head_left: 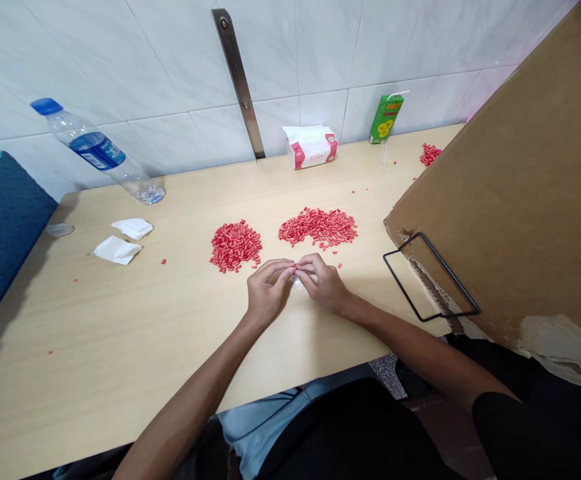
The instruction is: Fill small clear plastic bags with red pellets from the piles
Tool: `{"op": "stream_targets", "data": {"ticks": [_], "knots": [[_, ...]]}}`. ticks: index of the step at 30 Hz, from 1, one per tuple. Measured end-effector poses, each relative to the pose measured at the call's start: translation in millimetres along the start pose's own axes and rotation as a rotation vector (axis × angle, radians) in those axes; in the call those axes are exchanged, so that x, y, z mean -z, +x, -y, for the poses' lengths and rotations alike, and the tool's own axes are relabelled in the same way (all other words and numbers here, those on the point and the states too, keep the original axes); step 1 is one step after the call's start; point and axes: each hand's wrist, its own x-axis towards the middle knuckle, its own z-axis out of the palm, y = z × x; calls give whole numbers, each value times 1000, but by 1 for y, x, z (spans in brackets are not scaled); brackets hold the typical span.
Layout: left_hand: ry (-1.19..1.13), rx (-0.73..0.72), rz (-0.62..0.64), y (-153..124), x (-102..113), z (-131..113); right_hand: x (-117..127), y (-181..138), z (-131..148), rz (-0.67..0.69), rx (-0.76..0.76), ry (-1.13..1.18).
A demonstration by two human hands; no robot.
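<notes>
My left hand (269, 287) and my right hand (321, 283) meet at the fingertips above the table, in front of two heaps of small red pieces. Both are closed in a pinch; whatever lies between the fingertips is too small to make out. A bit of clear, shiny material (297, 283) shows just below the fingertips, and I cannot tell whether it is held or lies on the table. The left heap of short red cylinders (235, 245) is compact and rounded. Wider and more spread out, the right heap of red cylinders (319, 227) lies just beyond my right hand.
A cardboard panel (510, 200) and a black wire frame (433, 277) bound the right side. Along the tiled wall stand a water bottle (100, 152), a tissue pack (315, 148) and a green drink carton (386, 119). Crumpled tissues (119, 249) lie at left, a blue panel (5, 233) beyond.
</notes>
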Motion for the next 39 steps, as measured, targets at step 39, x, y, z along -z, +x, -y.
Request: {"op": "stream_targets", "data": {"ticks": [39], "knots": [[534, -186, 531, 22, 30, 23, 74, 34, -8, 6, -224, -355]]}}
